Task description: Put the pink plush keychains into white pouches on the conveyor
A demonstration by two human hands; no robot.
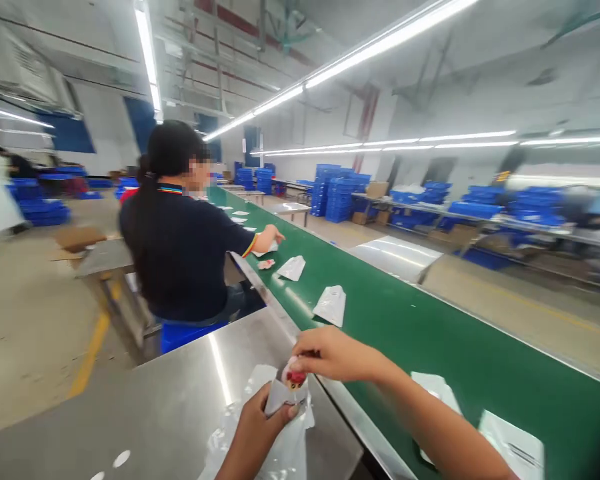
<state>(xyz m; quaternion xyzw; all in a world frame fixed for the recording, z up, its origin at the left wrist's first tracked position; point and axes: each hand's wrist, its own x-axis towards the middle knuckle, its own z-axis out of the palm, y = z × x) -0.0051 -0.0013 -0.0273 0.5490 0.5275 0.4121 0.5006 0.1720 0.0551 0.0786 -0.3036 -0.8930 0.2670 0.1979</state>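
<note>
My left hand [275, 408] is closed around a small white pouch [279, 396], held with its mouth up over the metal table [180, 387]. In my right hand [325, 352], thumb and fingers pinch a small pink and red figure [295, 376] with a face-like pattern. The figure sits at the pouch's mouth, its lower part inside or just behind the pouch edge; I cannot tell which. Under my left hand lie crumpled clear plastic bags [230, 437].
A green conveyor belt [380, 313] runs along the right, carrying several white pouches [331, 305] and a small reddish item [266, 265]. Ahead on the left, a seated person [185, 247] reaches over the belt. Blue crates [337, 193] are stacked beyond.
</note>
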